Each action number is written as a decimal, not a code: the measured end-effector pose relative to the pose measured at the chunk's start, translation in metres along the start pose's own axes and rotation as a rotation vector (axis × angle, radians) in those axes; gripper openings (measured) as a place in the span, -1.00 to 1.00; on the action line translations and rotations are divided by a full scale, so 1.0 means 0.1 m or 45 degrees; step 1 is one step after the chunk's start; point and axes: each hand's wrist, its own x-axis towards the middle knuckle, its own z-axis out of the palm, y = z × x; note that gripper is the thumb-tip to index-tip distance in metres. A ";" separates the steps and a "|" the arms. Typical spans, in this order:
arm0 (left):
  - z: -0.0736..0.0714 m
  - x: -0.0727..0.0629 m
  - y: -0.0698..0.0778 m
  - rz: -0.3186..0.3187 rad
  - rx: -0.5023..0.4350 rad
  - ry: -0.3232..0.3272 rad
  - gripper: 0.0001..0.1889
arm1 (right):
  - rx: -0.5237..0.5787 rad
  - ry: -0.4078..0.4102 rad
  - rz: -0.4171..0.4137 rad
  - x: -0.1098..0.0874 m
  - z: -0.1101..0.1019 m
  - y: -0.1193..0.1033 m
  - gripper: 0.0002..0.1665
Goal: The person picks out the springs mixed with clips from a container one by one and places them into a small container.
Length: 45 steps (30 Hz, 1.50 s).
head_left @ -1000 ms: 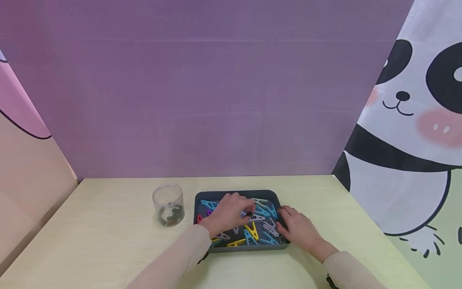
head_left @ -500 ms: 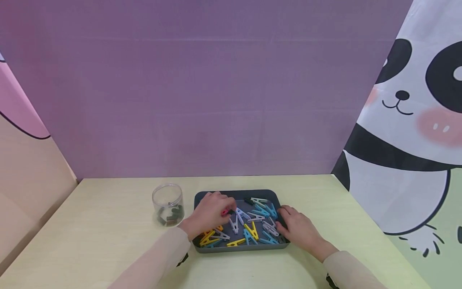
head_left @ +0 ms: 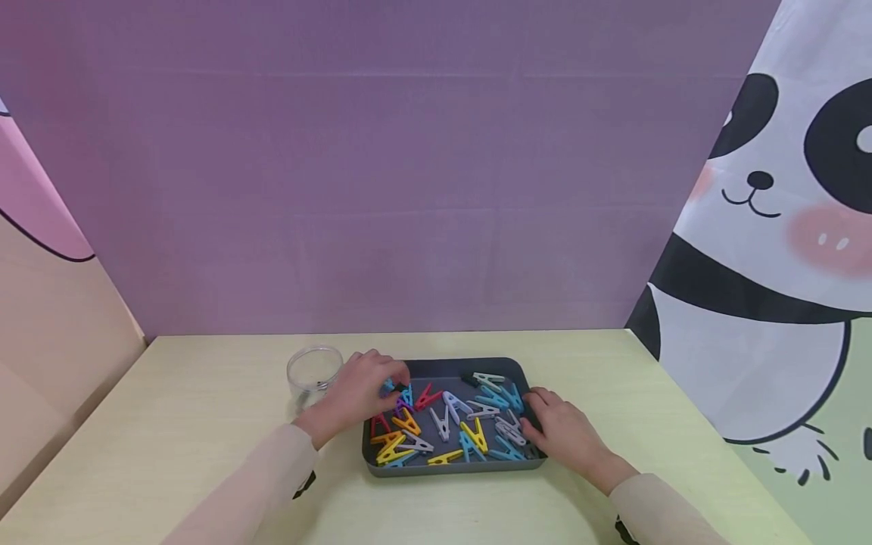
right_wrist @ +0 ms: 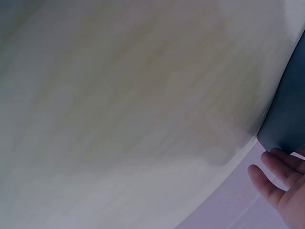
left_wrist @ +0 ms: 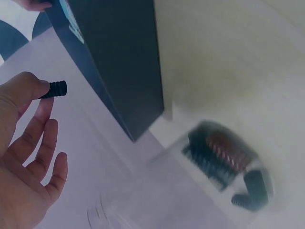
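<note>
My left hand (head_left: 357, 390), over the left rim of the dark grey tray (head_left: 453, 469), pinches a short black ribbed cylinder (left_wrist: 58, 88) between thumb and index finger. In the left wrist view the other fingers are spread apart. Left of this hand stands a clear round jar (head_left: 298, 390), partly hidden by it in the head view. Inside the jar are several dark ribbed pieces (left_wrist: 205, 160) and a copper-coloured one (left_wrist: 226, 150). My right hand (head_left: 565, 431) rests on the tray's right rim, its fingers lying loosely over the edge.
Several clothespins (head_left: 475, 435) in blue, yellow, orange, red, purple, grey and white lie in the tray. A black piece (head_left: 468, 378) lies near the tray's back right. The pale wooden table (head_left: 204, 424) meets a purple backdrop (head_left: 409, 189) behind.
My left hand has moved left from the tray's middle to its left rim beside the jar, uncovering red, orange and purple clothespins. The right hand stays on the rim.
</note>
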 end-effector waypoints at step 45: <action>-0.50 -0.37 -0.73 -0.204 0.019 0.195 -0.81 | 0.012 -0.027 0.014 -0.01 -0.02 -0.01 -0.58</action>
